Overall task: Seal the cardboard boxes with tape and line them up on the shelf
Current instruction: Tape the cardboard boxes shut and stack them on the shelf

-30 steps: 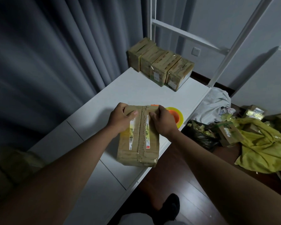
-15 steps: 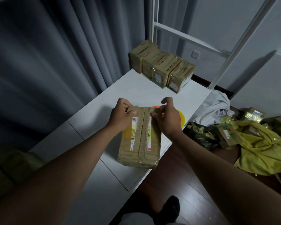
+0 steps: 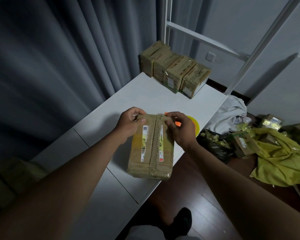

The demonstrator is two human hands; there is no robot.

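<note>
Box point(image 3: 151, 148) flat on white shelf point(image 3: 154, 99) — left hand point(image 3: 130, 123) fingers curl over its far corner, right hand point(image 3: 180, 129) fingers pinch its far edge.

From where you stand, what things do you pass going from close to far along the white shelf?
The cardboard box held by both hands, left hand and right hand → the yellow tape roll → the row of four sealed boxes at the far end.
</note>
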